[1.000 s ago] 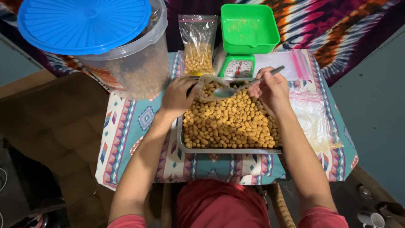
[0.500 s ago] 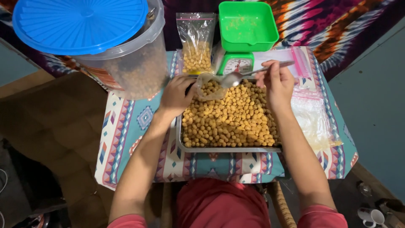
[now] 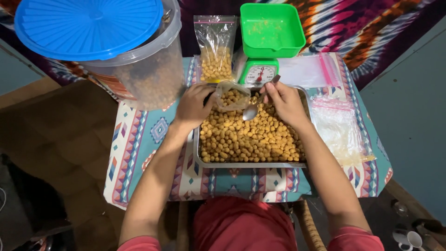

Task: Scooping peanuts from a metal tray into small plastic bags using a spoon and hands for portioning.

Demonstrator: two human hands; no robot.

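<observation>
One bag done: a filled clear bag (image 3: 216, 49) of golden puffs stands beyond the left hand, beside the green scale (image 3: 263, 69).
Bag in hand: the left hand (image 3: 194, 107) grips a small open bag (image 3: 231, 96), partly filled, held over the tray's far edge.
Spoon: the right hand (image 3: 285, 102) grasps a metal spoon (image 3: 254, 108), bowl beside the bag's mouth.
Left to pack: the tray (image 3: 251, 164) under both hands is nearly full of puffs (image 3: 251, 139).
Spare bags: a stack of empty bags (image 3: 339, 130) lies right of the right hand on the desk (image 3: 139, 139).

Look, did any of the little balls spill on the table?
No, none show on the cloth. The balls stay in the tray and bags. The left hand holds a small bag; the right hand holds a spoon.
</observation>
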